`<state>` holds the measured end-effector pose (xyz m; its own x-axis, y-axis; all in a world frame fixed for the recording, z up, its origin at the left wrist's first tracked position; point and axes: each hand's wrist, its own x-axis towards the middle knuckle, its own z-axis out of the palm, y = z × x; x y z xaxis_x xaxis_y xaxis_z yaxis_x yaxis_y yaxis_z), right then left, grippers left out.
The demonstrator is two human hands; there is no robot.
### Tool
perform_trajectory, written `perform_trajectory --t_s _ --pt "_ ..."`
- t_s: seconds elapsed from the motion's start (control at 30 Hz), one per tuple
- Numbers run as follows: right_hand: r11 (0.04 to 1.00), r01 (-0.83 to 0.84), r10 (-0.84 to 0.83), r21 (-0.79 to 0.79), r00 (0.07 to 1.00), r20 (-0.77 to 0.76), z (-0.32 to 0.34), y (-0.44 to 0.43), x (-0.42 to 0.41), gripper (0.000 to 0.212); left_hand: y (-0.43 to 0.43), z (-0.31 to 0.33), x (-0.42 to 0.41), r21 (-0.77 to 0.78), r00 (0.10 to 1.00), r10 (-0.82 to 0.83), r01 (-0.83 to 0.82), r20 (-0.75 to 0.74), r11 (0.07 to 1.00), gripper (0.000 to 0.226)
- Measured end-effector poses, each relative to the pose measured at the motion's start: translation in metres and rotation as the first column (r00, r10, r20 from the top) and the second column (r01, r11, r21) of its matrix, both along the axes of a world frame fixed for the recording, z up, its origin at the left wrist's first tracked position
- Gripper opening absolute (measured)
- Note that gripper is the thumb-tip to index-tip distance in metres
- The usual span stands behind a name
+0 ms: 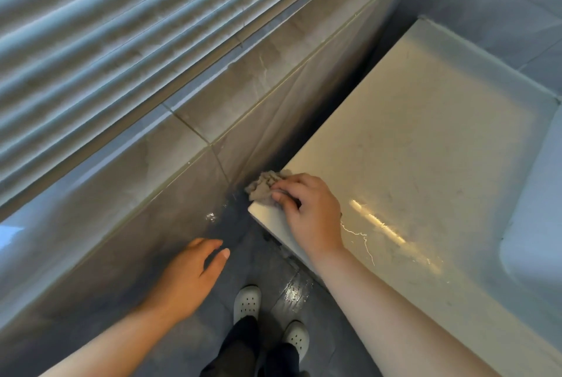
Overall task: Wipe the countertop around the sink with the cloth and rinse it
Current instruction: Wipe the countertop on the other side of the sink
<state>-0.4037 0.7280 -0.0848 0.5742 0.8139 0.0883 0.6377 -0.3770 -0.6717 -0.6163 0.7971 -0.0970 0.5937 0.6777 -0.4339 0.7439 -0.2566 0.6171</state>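
Observation:
A pale, glossy countertop (pixel 425 139) runs from the lower middle to the upper right. Its near left corner carries a bunched beige cloth (pixel 264 186). My right hand (pixel 307 212) lies on that corner with its fingers curled onto the cloth, pressing it against the surface. My left hand (pixel 188 276) hangs in the air below and to the left, over the floor, with relaxed fingers and nothing in it. A white sink basin (pixel 535 224) shows at the right edge.
A grey tiled wall (pixel 170 194) stands left of the countertop, with a narrow dark gap between them. Window blinds (pixel 121 27) hang above the wall ledge. Below, my feet in white clogs (pixel 248 303) stand on a wet dark tiled floor.

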Motion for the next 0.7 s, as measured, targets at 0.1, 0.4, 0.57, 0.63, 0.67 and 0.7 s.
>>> perform_trajectory --t_s 0.1,0.4,0.57,0.63,0.67,0.7 --pt "0.996 -0.087 0.087 -0.003 0.996 0.002 0.004 -0.025 -0.019 0.021 -0.003 0.001 -0.01 0.009 0.995 0.098 -0.098 -0.014 0.995 0.034" --pt "0.997 -0.071 0.071 0.012 0.938 -0.339 0.033 -0.078 -0.032 0.013 -0.018 0.022 -0.01 0.013 0.988 0.149 -0.149 -0.034 0.989 0.033" --pt "0.969 0.185 -0.119 0.162 0.93 -0.348 0.068 -0.066 0.012 0.014 -0.035 0.032 0.002 0.054 0.991 0.117 -0.121 0.07 0.991 0.033" --pt "0.946 0.257 -0.199 0.199 0.941 -0.273 0.071 -0.059 0.042 0.01 -0.04 0.033 0.008 0.122 0.99 0.053 -0.07 0.131 0.99 0.035" --pt "0.937 0.283 -0.235 0.202 0.944 -0.232 0.07 -0.056 0.058 0.009 -0.043 0.034 0.012 0.162 0.99 0.008 -0.031 0.141 0.986 0.038" --pt "0.934 0.299 -0.261 0.195 0.945 -0.196 0.067 -0.053 0.072 0.009 -0.044 0.035 0.016 0.21 0.989 -0.041 0.01 0.145 0.978 0.04"
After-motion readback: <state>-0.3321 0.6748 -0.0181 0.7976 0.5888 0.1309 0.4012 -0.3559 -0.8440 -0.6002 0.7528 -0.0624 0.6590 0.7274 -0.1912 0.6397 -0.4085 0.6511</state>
